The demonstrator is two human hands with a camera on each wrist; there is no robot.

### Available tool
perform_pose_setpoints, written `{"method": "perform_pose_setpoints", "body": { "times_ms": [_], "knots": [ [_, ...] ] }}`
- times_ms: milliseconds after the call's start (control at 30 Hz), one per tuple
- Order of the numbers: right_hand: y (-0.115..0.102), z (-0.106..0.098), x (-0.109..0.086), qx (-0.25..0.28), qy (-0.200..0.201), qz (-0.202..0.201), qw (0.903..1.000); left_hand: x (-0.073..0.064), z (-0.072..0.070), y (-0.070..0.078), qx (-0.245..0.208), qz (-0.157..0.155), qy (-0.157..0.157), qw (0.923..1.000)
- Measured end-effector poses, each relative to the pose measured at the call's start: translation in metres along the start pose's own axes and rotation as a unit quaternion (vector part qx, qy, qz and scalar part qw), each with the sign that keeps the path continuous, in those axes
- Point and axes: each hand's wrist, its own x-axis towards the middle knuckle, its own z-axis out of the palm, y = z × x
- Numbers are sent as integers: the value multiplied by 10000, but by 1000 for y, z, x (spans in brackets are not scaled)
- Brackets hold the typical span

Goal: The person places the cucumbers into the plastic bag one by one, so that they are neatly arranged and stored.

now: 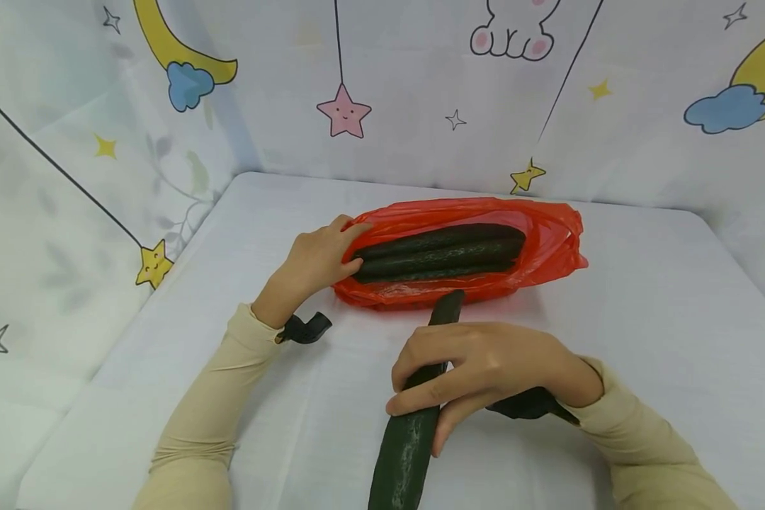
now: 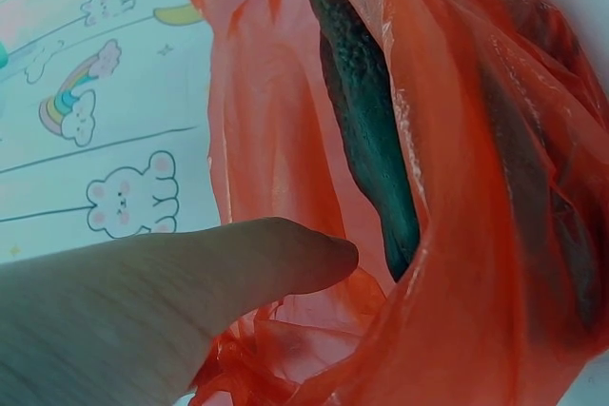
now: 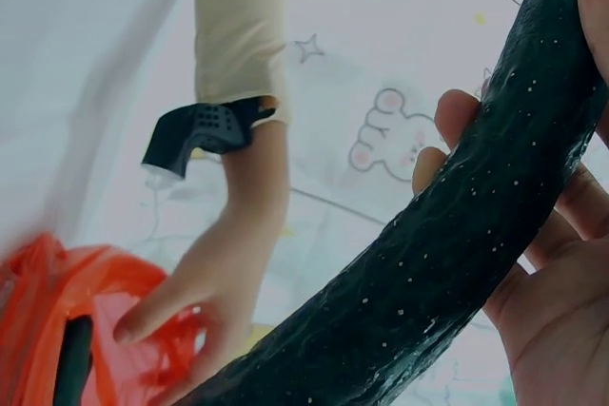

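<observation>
In the head view my right hand [image 1: 484, 361] grips a long dark green cucumber [image 1: 403, 453] from above, thumb on one side and fingers on the other. The cucumber's far tip reaches close to the front of a red plastic bag [image 1: 554, 244]. Inside the bag's opening lie more cucumbers [image 1: 446, 255], side by side. My left hand [image 1: 319, 258] holds the bag at its left end. The left wrist view shows the thumb [image 2: 304, 259] over the bag's mouth; the other fingers are hidden there. The right wrist view shows the gripped cucumber [image 3: 419, 235] up close, with pale specks.
A white cloth covers the table [image 1: 650, 340], and a white backdrop [image 1: 408, 64] with printed stars, moons and clouds stands behind it. A black strap [image 1: 306, 328] sits at the left wrist, and another black strap [image 1: 525, 404] at the right wrist.
</observation>
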Motion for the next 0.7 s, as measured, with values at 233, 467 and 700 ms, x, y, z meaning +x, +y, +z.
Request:
{"method": "perform_pose_setpoints", "body": {
  "times_ms": [233, 467, 700],
  "knots": [
    [5, 1, 1, -271, 70, -137, 9995, 0, 0, 0, -8, 18, 18, 10000],
    [13, 0, -5, -668, -22, 244, 9975, 0, 2, -1, 0, -6, 2, 10000],
    [22, -2, -16, -994, -114, 643, 9929, 0, 2, -1, 66, 15, 61, 10000]
  ]
}}
